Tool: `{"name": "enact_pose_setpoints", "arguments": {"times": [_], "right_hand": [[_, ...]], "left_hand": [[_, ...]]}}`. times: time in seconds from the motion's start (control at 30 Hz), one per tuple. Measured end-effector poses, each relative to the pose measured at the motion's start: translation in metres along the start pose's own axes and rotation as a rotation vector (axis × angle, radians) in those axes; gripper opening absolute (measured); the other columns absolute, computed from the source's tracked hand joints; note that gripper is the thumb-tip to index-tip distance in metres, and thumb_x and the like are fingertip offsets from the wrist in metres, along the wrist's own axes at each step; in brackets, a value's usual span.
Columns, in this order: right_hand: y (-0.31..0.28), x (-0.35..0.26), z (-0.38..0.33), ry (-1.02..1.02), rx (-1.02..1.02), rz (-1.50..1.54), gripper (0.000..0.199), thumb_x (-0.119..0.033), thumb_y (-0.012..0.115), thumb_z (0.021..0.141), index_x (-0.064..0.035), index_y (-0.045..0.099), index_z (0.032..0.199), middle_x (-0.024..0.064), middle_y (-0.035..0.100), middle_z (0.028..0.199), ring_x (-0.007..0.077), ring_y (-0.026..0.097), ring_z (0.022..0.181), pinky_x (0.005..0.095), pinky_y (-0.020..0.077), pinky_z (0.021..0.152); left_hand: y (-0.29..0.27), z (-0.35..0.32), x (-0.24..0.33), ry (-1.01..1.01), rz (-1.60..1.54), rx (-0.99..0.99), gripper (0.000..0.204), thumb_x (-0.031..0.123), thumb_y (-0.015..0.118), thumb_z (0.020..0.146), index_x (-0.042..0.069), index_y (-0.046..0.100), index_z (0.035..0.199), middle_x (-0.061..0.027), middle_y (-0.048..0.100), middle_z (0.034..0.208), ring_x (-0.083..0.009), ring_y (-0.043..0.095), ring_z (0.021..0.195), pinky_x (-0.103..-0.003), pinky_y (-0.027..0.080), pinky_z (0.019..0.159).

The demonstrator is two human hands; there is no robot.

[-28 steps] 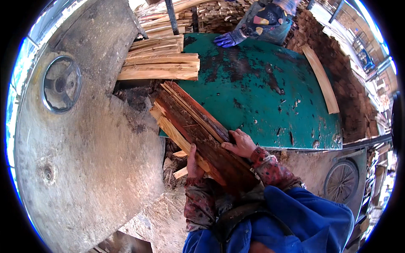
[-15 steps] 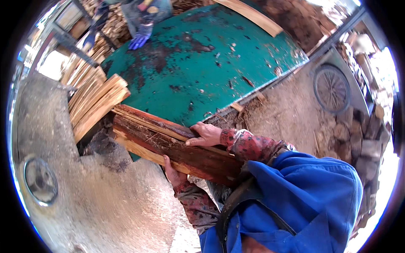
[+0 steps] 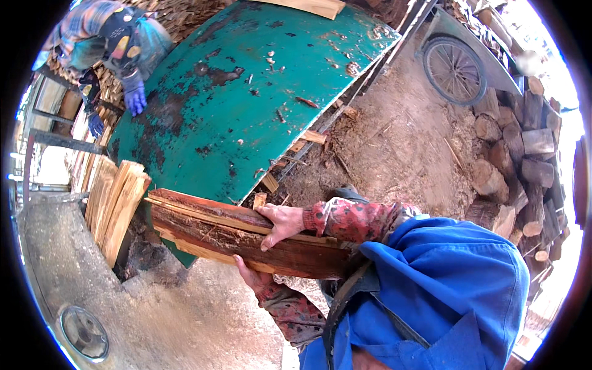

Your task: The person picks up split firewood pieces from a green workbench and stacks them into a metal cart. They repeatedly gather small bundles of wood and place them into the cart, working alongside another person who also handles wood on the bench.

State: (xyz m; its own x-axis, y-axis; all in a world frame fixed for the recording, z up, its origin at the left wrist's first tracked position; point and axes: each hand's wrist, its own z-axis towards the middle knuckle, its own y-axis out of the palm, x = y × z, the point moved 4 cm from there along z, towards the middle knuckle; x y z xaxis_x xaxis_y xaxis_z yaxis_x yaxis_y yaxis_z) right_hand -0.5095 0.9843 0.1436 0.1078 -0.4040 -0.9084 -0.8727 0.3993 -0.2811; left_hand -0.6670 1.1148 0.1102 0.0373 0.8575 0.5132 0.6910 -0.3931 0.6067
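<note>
A long slab of split wood [image 3: 231, 239], with dark reddish bark and pale split edges, lies across my front. It seems to be more than one piece pressed together, and its near end meets my blue garment. My right hand [image 3: 283, 223] lies over the upper edge, thumb on the bark and the other fingers curled over the far side. From below, my left hand [image 3: 253, 275] grips the lower edge, its thumb showing and its fingers hidden under the wood. The slab's far end is beside a green tabletop [image 3: 216, 142] littered with bark crumbs.
Pale split pieces [image 3: 120, 206] stand at the left of the table. Another person's purple-gloved hand [image 3: 134, 100] rests on its far left edge. A plank [image 3: 308, 6] lies at the back. A spoked wheel [image 3: 455, 69] and stacked logs [image 3: 518, 154] are on the right.
My view has turned, so the table and the log pile sit differently in it. Both hands keep their hold on the wood. The other person is bent further into view.
</note>
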Motion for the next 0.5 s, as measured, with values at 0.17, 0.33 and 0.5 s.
{"name": "enact_pose_setpoints", "arguments": {"times": [0.17,0.33,0.5], "right_hand": [[-0.034,-0.002,-0.056,0.016,0.061,0.027,0.114,-0.062,0.078,0.063,0.0133,0.034,0.137,0.0298,0.05,0.122,0.0438,0.053,0.115,0.0445,0.0456,0.097],[-0.066,0.016,-0.111,-0.085,0.26,0.027,0.112,-0.056,0.08,0.062,0.0134,0.033,0.136,0.0326,0.046,0.127,0.0451,0.054,0.114,0.0446,0.0461,0.098],[-0.104,0.026,-0.172,-0.165,0.369,0.017,0.116,-0.052,0.081,0.063,0.0126,0.026,0.142,0.0315,0.046,0.124,0.0458,0.056,0.11,0.0457,0.0484,0.094]], "left_hand": [[0.026,-0.012,-0.031,0.002,0.108,-0.028,0.083,0.062,0.046,0.094,0.002,0.027,0.149,-0.0195,0.04,0.146,-0.0347,0.045,0.13,-0.051,0.038,0.11],[0.067,-0.024,-0.066,0.021,0.19,-0.028,0.085,0.062,0.049,0.092,0.001,0.027,0.148,-0.0213,0.041,0.144,-0.0353,0.046,0.129,-0.051,0.038,0.11],[0.114,-0.041,-0.104,0.101,0.223,-0.154,0.092,0.069,0.049,0.087,0.006,0.027,0.15,-0.021,0.031,0.151,-0.0383,0.038,0.135,-0.053,0.032,0.113]]}}
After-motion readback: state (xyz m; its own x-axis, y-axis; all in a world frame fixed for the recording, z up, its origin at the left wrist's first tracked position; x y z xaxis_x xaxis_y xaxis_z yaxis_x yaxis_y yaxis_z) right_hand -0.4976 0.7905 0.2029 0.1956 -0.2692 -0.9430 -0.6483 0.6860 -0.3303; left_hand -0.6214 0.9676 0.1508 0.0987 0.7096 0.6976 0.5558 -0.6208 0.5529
